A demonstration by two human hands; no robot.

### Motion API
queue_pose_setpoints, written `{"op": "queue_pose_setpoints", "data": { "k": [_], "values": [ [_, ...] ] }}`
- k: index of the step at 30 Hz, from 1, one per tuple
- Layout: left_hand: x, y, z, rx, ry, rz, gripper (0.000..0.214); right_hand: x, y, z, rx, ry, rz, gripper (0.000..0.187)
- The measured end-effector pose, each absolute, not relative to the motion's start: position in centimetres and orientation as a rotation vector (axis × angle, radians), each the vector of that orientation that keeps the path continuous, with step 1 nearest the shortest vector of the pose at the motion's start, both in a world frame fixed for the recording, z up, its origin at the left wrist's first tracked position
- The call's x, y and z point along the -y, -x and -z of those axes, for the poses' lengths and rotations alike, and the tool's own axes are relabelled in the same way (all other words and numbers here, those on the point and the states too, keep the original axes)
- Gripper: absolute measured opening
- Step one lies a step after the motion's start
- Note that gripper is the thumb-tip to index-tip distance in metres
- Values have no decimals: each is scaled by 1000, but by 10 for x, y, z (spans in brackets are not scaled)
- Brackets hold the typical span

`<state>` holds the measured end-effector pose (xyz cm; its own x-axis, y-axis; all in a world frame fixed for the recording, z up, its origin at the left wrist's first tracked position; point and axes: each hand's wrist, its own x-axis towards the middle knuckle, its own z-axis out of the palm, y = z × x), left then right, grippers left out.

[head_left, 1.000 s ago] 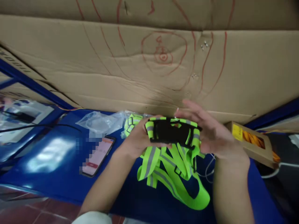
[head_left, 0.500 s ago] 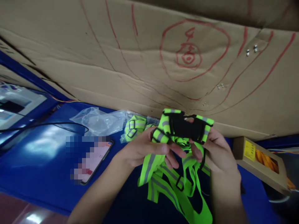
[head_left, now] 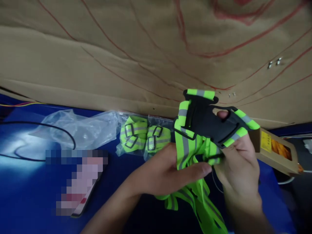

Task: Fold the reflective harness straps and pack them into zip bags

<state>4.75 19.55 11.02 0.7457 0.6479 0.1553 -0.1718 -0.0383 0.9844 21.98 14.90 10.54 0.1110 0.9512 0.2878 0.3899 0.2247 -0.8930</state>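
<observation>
A neon-green reflective strap harness point(head_left: 186, 146) hangs in front of me, joined to a flat black plastic plate point(head_left: 209, 122) with slots and a round hole. My right hand point(head_left: 240, 162) grips the plate's lower right side together with the straps there, and a fingertip shows through the hole. Below the plate, my left hand point(head_left: 165, 175) is closed around the hanging straps, its thumb across the front and its fingers hidden behind them. The loose strap ends trail down below both hands.
Two bagged bundles of the same green strap, one left point(head_left: 134, 134) and one right point(head_left: 158, 138), lie at the back beside a clear plastic bag point(head_left: 80, 128). Left lies a phone point(head_left: 85, 182) near a black cable point(head_left: 60, 128). An open cardboard box point(head_left: 278, 151) stands right. Behind rises a cardboard wall point(head_left: 109, 81).
My left hand has left the plate's edge and moved down onto the hanging straps. The plate now tilts down to the right in my right hand. The view has shifted closer.
</observation>
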Motion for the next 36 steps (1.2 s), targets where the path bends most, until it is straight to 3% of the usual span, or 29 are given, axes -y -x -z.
{"op": "queue_pose_setpoints", "data": {
  "k": [3,7,10,15,20,23,27,30,32,34,36],
  "values": [
    [-193,-54,-110,-422,-1432,-733,29,-151,-223,-111,1208,1199,-827,44],
    [-184,-65,-104,-619,-1476,-824,14,-149,-237,-124,1088,1084,-1167,42],
    [-179,-74,-97,-680,-1501,-848,14,-152,-250,-126,1056,953,-1415,47],
    [-175,-82,-87,-605,-1481,-814,14,-162,-255,-122,1041,1101,-1287,29],
    [-194,-65,-81,-419,-1549,-644,57,-161,-257,-134,875,1057,-1388,30],
    [-208,-47,-85,-295,-1553,-507,71,-154,-265,-142,961,993,-1520,33],
    [-210,-32,-96,-307,-1359,-819,99,-149,-265,-140,1153,985,-1594,33],
    [-204,-32,-103,-361,-1386,-1004,67,-151,-258,-131,1153,986,-1553,27],
    [-201,-32,-105,-439,-1414,-1099,47,-153,-256,-126,1178,925,-1553,38],
    [-199,-31,-107,-476,-1373,-1120,46,-152,-258,-123,1281,871,-1586,55],
    [-197,-31,-108,-472,-1263,-1065,50,-149,-262,-121,1396,894,-1530,56]
  ]
}}
